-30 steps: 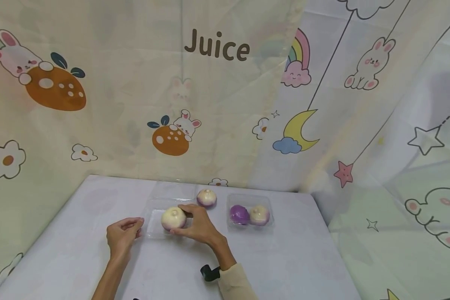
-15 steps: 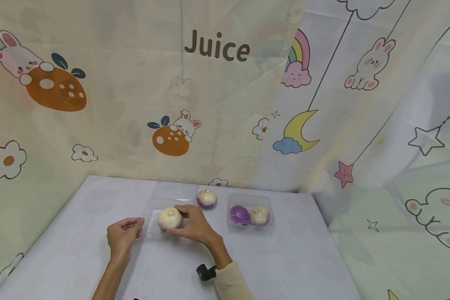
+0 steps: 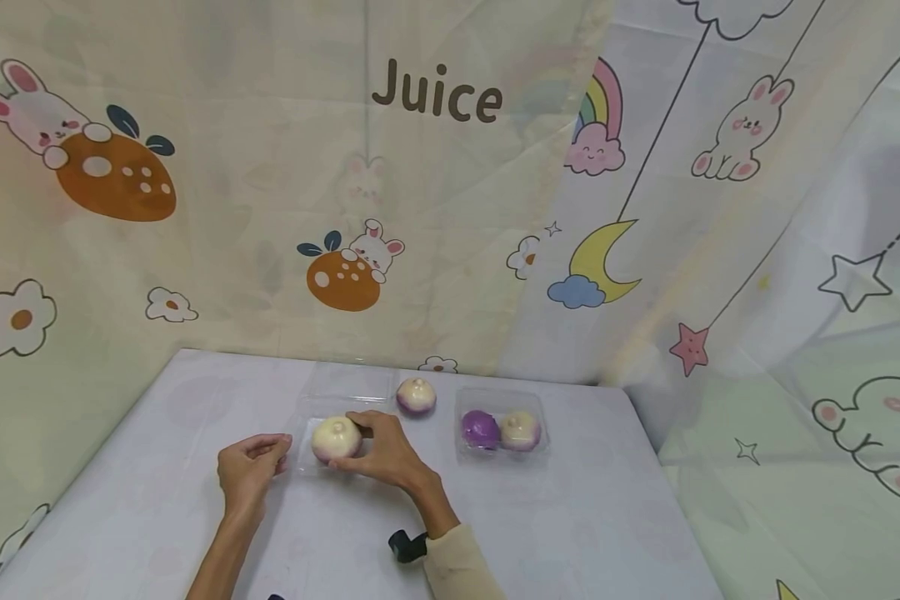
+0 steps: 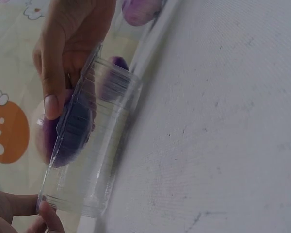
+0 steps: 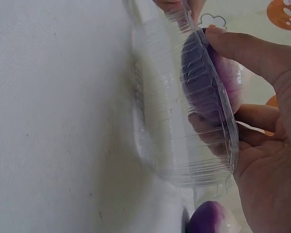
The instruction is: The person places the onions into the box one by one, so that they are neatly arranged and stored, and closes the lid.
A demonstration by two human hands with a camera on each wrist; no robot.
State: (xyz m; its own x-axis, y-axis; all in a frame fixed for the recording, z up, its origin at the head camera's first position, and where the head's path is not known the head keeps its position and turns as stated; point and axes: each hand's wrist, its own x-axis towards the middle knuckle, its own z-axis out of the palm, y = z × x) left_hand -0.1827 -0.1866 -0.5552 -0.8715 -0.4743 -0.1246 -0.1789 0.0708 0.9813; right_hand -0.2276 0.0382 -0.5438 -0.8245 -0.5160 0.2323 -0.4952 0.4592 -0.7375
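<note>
Up there the head view faces forward and down, well back, over most of the worktop (image 3: 570, 517) and the printed curtain (image 3: 450, 183). Down by the clear box (image 4: 104, 167), both wrist views look in low and close, tipped sideways opposite ways, sharing it and one onion (image 5: 230, 80).

White table (image 3: 592, 517) before cartoon-printed cloth (image 3: 450, 192)

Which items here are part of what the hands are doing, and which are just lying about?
Job in hand:
purple-and-white onion, gripped by the right hand
open clear container, its edge pinched by the left hand

Apparently just lying about:
loose onion, untouched, though perhaps next
second clear container, holding a purple ball and another onion
</note>
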